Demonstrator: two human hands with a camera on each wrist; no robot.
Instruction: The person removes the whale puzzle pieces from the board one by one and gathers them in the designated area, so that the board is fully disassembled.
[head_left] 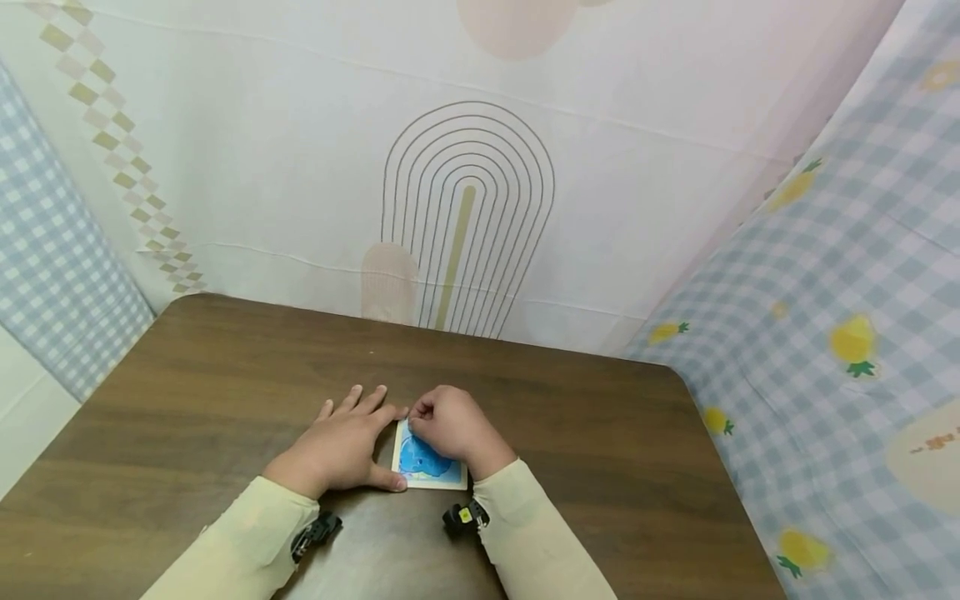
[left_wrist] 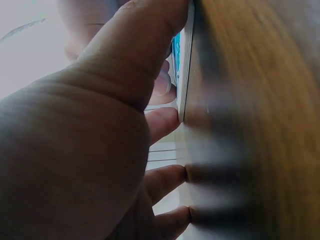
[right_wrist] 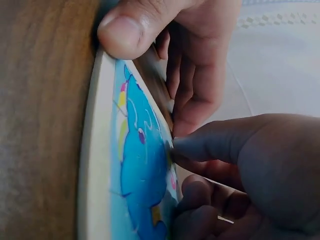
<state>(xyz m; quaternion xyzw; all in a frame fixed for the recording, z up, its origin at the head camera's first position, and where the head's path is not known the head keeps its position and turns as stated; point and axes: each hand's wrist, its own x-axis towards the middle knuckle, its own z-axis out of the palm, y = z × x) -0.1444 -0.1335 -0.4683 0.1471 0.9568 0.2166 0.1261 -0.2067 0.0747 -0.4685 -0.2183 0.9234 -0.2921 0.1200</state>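
A small square jigsaw puzzle (head_left: 426, 467) lies flat on the brown table, showing a blue cartoon animal inside a cream border. Thin seam lines cross the picture (right_wrist: 142, 165) in the right wrist view. My left hand (head_left: 341, 446) is spread along the puzzle's left side, its thumb on the near corner and index finger at the far corner; the other fingertips rest on the table. My right hand (head_left: 453, 425) is curled over the far part, thumb and index finger pinching a puzzle piece at the picture's edge. That piece is mostly hidden by the fingers.
The wooden table (head_left: 225, 375) extends around both hands. A pale patterned cloth (head_left: 300, 167) hangs behind its far edge, and a checked cloth with yellow fruit (head_left: 795, 400) hangs along the right side. A black wrist camera (head_left: 315, 533) is on the left cuff.
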